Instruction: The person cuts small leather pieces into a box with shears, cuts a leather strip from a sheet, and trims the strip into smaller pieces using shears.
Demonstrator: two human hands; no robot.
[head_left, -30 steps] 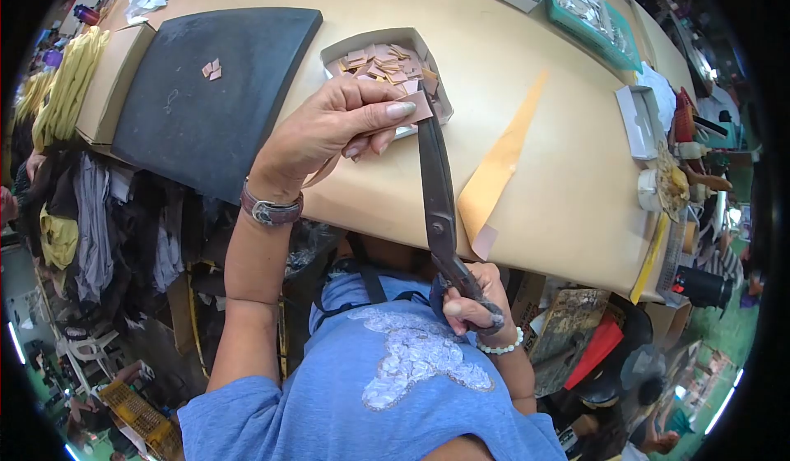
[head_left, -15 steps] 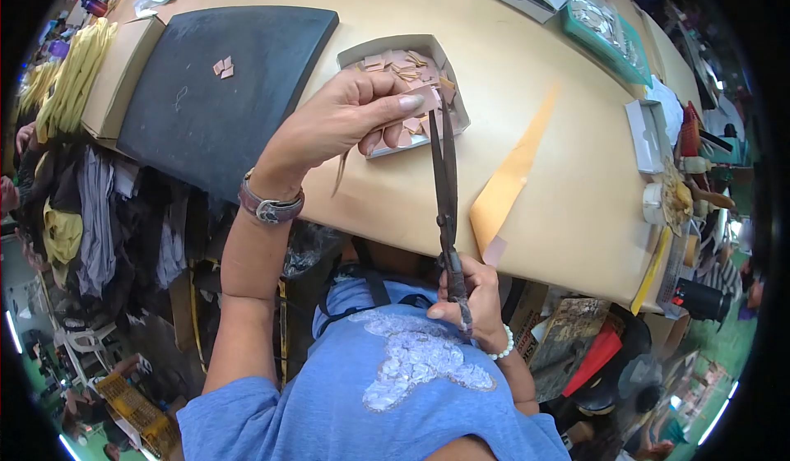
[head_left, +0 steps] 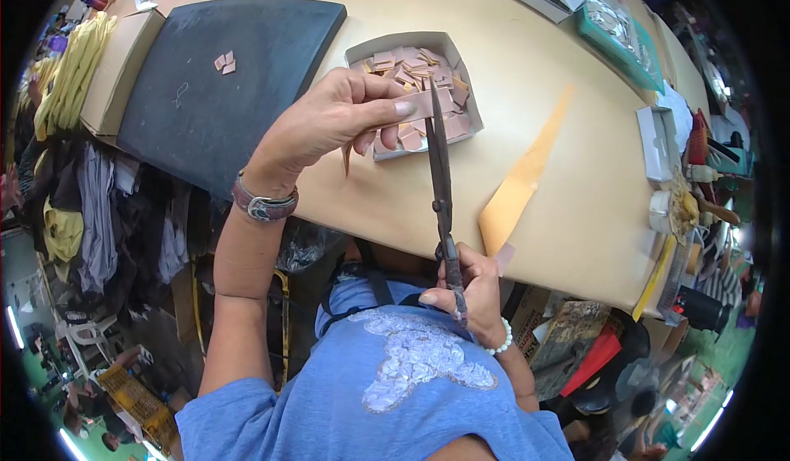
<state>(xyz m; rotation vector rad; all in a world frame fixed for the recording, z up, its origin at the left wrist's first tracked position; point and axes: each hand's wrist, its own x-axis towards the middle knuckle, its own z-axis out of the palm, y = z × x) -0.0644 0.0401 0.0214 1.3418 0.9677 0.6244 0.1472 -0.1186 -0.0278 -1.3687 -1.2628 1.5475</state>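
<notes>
My left hand [head_left: 341, 120] pinches a narrow pinkish strip [head_left: 420, 106] between thumb and fingers, over a small cardboard box. A thin brown end of material hangs below those fingers. My right hand [head_left: 476, 292] is closed round the wrapped handles of long dark scissors [head_left: 442, 189], held near my body. Their blades point away from me and cross the strip just beyond my left thumb. Inside the open box [head_left: 461, 58] lie many small pink and tan cut pieces [head_left: 409, 136], partly hidden by my left hand.
A black board [head_left: 239, 74] with a few small pieces [head_left: 225, 63] lies at left. Right of the scissors is a pointed yellow-orange sheet [head_left: 522, 185]. A green tray [head_left: 621, 37] stands at the far right, and a white box [head_left: 657, 144] near the right edge.
More of the strip now reaches past my left thumb, between the scissor blades. Both hands stay in nearly the same place, and the view has shifted slightly.
</notes>
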